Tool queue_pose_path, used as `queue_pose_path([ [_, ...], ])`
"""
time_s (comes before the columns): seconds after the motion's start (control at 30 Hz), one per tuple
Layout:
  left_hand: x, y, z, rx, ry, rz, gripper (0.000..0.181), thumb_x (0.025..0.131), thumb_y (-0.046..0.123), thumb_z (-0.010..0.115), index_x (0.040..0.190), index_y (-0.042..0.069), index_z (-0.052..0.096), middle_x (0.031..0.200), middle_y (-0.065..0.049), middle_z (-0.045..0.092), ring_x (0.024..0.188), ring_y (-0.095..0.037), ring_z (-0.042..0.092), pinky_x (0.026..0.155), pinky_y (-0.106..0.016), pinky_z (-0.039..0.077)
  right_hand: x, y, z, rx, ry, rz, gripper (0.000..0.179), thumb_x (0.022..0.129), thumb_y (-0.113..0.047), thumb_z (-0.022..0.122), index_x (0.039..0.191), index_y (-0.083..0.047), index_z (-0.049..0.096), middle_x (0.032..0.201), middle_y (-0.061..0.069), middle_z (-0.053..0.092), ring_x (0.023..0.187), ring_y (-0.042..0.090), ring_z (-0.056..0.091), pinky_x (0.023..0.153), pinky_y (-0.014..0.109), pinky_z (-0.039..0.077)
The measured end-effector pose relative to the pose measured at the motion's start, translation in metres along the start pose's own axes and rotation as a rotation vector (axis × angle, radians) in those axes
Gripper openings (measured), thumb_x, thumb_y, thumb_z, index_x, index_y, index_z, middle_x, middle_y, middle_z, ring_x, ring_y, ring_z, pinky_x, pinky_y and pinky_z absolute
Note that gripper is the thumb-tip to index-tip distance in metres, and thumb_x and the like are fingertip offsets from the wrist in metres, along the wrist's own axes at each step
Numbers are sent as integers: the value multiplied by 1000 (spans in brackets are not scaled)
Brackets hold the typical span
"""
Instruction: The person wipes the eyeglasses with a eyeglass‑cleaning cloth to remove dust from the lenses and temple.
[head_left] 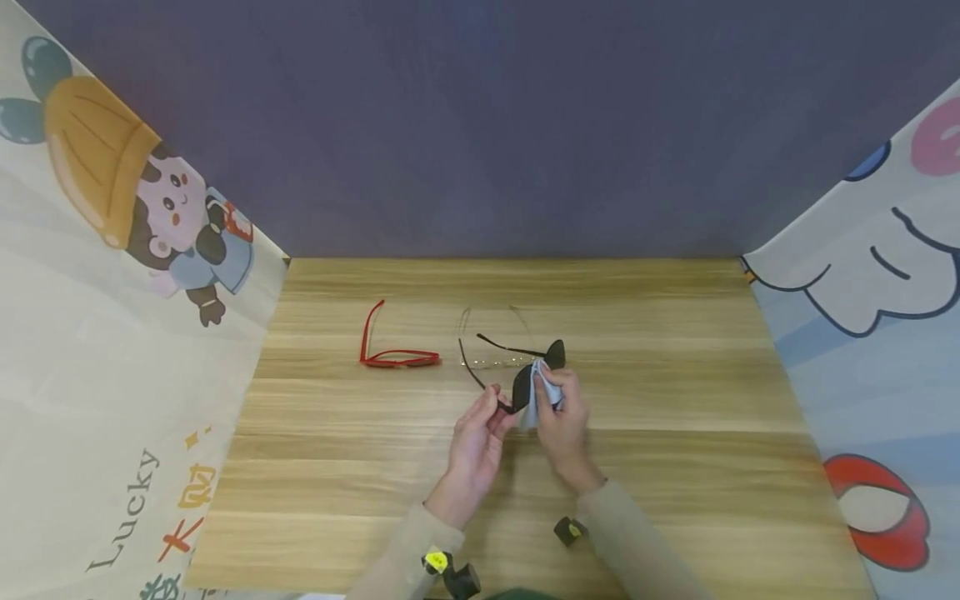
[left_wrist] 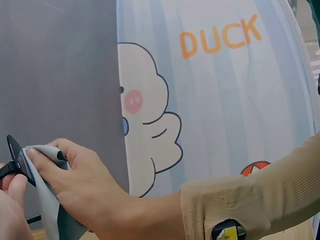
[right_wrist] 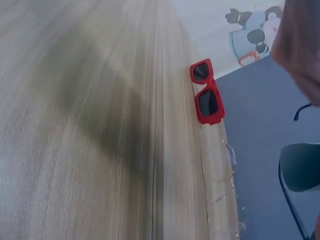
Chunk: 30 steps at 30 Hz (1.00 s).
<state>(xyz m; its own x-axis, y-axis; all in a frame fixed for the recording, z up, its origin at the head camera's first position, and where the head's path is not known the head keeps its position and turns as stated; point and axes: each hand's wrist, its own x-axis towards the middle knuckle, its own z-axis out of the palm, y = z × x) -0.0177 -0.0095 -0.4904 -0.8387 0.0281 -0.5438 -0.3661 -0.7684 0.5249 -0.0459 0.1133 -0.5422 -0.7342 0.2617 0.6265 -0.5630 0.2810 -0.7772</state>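
Observation:
My left hand (head_left: 476, 442) grips black sunglasses (head_left: 522, 388) near one hinge, raised above the table with both temples unfolded and pointing away. A light blue cloth (head_left: 530, 408) is pinched by my right hand (head_left: 564, 425) against the nearer lens, partly covering it. The left wrist view has the cloth (left_wrist: 47, 200) draped down from the right thumb and fingers, beside the dark frame (left_wrist: 15, 147). In the right wrist view, one dark lens (right_wrist: 300, 167) shows at the right edge; the right hand is mostly outside that view.
Red sunglasses (head_left: 401, 360) lie left on the wooden table (head_left: 675, 375), one temple extended. Thin clear-lensed glasses (head_left: 491, 363) lie beyond the hands, partly overlapped by the black pair in the head view. A grey panel (head_left: 510, 133) rises behind, with printed side walls (head_left: 75, 333).

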Motion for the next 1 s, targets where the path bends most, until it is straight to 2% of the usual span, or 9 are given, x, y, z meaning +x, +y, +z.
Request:
queue_pose_path([
  [0.13, 0, 0, -1, -7, 4, 3, 14, 107, 9, 53, 107, 6, 66, 92, -2, 66, 81, -7, 64, 75, -16, 60, -3, -9, 5, 20, -53, -77, 12, 93, 2, 70, 98, 10, 63, 89, 22, 66, 85, 20, 68, 84, 16, 58],
  [0.23, 0, 0, -2, -8, 14, 3, 13, 107, 11, 54, 108, 6, 66, 93, -1, 66, 82, -6, 64, 74, -14, 58, -6, -13, 8, 25, -88, -164, 15, 96, -4, 69, 97, 10, 64, 87, 20, 66, 76, 30, 68, 82, 19, 61],
  [0.37, 1, 0, -3, 0, 21, -4, 13, 106, 12, 56, 109, 6, 67, 94, -1, 66, 83, -6, 64, 73, -13, 58, -6, -10, 9, 2, -89, -230, 27, 101, -16, 66, 95, 9, 64, 85, 18, 67, 72, 34, 69, 80, 22, 62],
  [0.47, 2, 1, -3, 8, 16, -1, 13, 107, 11, 55, 109, 5, 66, 93, -2, 65, 83, -7, 63, 74, -15, 59, -3, -5, 6, -15, -76, -185, 22, 101, -13, 66, 98, 9, 63, 88, 20, 66, 78, 30, 69, 84, 19, 60],
  [0.57, 3, 0, -3, 9, 8, -1, 13, 107, 9, 55, 110, 4, 65, 92, -2, 64, 82, -8, 63, 75, -17, 60, 1, 1, 3, -26, -47, -80, 9, 95, 4, 68, 99, 9, 62, 91, 22, 65, 86, 19, 66, 85, 14, 56],
  [0.7, 3, -1, -4, -6, 4, -8, 13, 106, 8, 55, 108, 4, 67, 90, -2, 65, 80, -8, 64, 74, -17, 60, 4, 7, -1, -29, -17, 16, 19, 84, 22, 68, 97, 10, 60, 89, 23, 64, 89, 7, 60, 82, 11, 52],
  [0.8, 2, -2, -4, -5, -1, -6, 13, 106, 8, 54, 106, 5, 67, 89, -2, 65, 79, -8, 63, 73, -17, 60, 4, 5, -1, -16, -20, 17, 20, 83, 24, 67, 96, 10, 60, 89, 23, 64, 88, 8, 61, 81, 13, 54],
  [1.0, 3, -2, -2, 3, 20, -2, 13, 107, 10, 53, 106, 7, 66, 89, 0, 64, 79, -6, 63, 73, -15, 59, -3, -8, 5, 11, -74, -66, 20, 82, 19, 69, 99, 9, 63, 89, 20, 66, 81, 29, 68, 83, 17, 58],
])
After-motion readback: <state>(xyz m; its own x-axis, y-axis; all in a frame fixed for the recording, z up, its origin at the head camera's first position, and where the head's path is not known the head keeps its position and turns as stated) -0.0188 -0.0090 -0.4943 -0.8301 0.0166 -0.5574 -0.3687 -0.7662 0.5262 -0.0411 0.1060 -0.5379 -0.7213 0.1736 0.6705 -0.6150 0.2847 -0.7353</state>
